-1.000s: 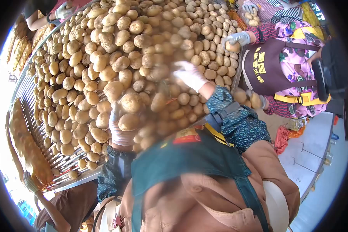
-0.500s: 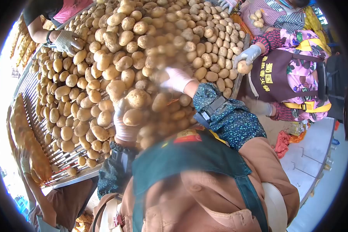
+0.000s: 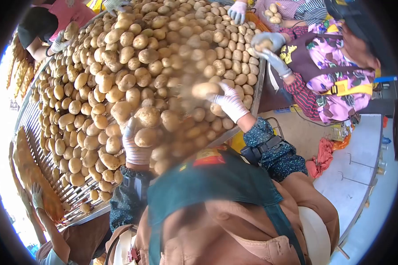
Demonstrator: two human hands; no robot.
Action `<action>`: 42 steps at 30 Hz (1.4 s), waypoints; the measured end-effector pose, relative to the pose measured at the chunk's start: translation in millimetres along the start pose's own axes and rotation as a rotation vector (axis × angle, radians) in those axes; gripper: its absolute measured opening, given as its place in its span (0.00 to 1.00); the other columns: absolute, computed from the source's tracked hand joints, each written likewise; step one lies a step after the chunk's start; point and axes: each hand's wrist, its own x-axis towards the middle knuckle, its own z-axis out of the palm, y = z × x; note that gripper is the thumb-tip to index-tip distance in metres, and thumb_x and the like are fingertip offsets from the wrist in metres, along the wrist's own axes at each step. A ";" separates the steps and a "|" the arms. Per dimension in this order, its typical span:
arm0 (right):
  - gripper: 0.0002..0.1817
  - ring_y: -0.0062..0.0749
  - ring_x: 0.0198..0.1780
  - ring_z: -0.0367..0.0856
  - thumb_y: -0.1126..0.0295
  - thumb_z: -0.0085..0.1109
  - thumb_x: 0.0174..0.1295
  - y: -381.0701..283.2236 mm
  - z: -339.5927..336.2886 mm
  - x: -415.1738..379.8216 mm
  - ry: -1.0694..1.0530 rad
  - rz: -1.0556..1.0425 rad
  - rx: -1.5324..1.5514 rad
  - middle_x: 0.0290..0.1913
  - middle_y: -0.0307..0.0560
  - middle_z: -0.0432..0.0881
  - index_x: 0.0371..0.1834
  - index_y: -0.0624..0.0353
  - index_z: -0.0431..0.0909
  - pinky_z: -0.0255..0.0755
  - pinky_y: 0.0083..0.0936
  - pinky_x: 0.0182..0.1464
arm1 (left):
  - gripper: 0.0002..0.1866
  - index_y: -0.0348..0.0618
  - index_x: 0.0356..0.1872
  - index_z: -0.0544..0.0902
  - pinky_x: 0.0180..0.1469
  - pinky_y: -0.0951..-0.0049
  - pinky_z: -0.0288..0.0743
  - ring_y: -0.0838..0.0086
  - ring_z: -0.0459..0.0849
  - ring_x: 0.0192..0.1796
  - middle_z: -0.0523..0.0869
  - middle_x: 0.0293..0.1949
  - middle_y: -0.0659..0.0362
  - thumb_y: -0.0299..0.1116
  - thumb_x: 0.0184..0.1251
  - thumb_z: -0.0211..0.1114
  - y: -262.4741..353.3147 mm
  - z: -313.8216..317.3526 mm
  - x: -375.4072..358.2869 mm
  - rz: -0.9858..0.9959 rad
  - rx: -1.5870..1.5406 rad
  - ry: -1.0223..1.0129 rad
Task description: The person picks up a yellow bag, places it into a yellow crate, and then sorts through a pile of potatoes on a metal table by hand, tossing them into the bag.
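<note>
Potatoes (image 3: 112, 95) lie heaped on a slatted metal table in front of me. My right hand (image 3: 231, 104), in a white glove, is raised over the right part of the heap with its fingers round a potato (image 3: 205, 90). At the heap's near edge, my left hand (image 3: 135, 143), gloved as well, rests against a large potato (image 3: 147, 137); the palm side is turned away and another potato (image 3: 147, 116) lies just above it. Its thumb or finger points up along them, and whether it grips one is unclear. A blurred smear covers the middle of the view.
At the right, a co-worker in a dark apron (image 3: 307, 57) holds a potato between gloved hands. Other people's gloved hands reach in at the top and upper left. A person at the lower left touches a filled net sack (image 3: 33, 172). The table's metal edge (image 3: 260, 86) runs along the right.
My right hand has moved right and slightly down, and a potato now shows in it. My left hand has shifted slightly left. The co-worker's hands at the right have come together.
</note>
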 end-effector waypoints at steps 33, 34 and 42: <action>0.33 0.45 0.63 0.77 0.77 0.70 0.56 28.3 -142.7 -252.5 0.129 -0.513 -0.125 0.60 0.51 0.77 0.68 0.55 0.73 0.72 0.35 0.65 | 0.30 0.34 0.67 0.73 0.70 0.44 0.72 0.51 0.77 0.68 0.79 0.66 0.44 0.49 0.75 0.60 -232.7 103.2 22.7 -0.541 -0.114 -0.102; 0.33 0.44 0.62 0.78 0.78 0.69 0.57 38.2 -145.3 -258.9 0.166 -0.525 -0.024 0.60 0.51 0.76 0.69 0.55 0.73 0.72 0.35 0.65 | 0.30 0.35 0.67 0.73 0.67 0.44 0.74 0.52 0.78 0.67 0.80 0.65 0.45 0.49 0.76 0.60 -242.0 102.7 21.7 -0.555 -0.136 -0.144; 0.37 0.28 0.62 0.77 0.78 0.65 0.63 95.9 -177.8 -333.1 0.081 0.154 0.720 0.64 0.47 0.75 0.77 0.60 0.62 0.76 0.25 0.60 | 0.26 0.40 0.66 0.75 0.47 0.50 0.87 0.58 0.85 0.59 0.84 0.59 0.50 0.45 0.74 0.64 -308.6 150.1 -18.9 -0.675 0.274 -0.165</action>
